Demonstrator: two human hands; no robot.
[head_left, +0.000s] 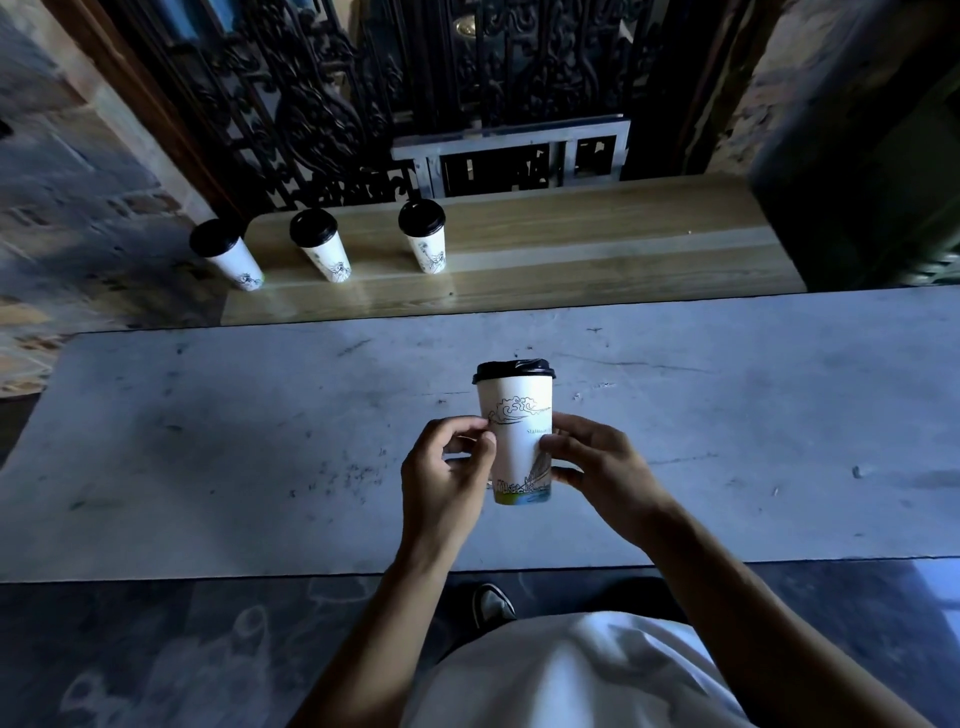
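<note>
A white paper cup (517, 415) with a black lid and a line drawing stands upright in the middle of the view, above the grey stone slab (208, 441). My left hand (447, 478) pinches its left side with curled fingers and thumb. My right hand (597, 467) holds its right side, thumb on the front. Whether the cup's base touches the slab, I cannot tell.
Three more lidded white cups (226, 254) (319, 244) (423, 234) stand in a row on the left of a wooden shelf (571, 249) beyond the slab. A dark ornate metal gate (322, 104) rises behind. A shoe (491, 605) shows on the floor below.
</note>
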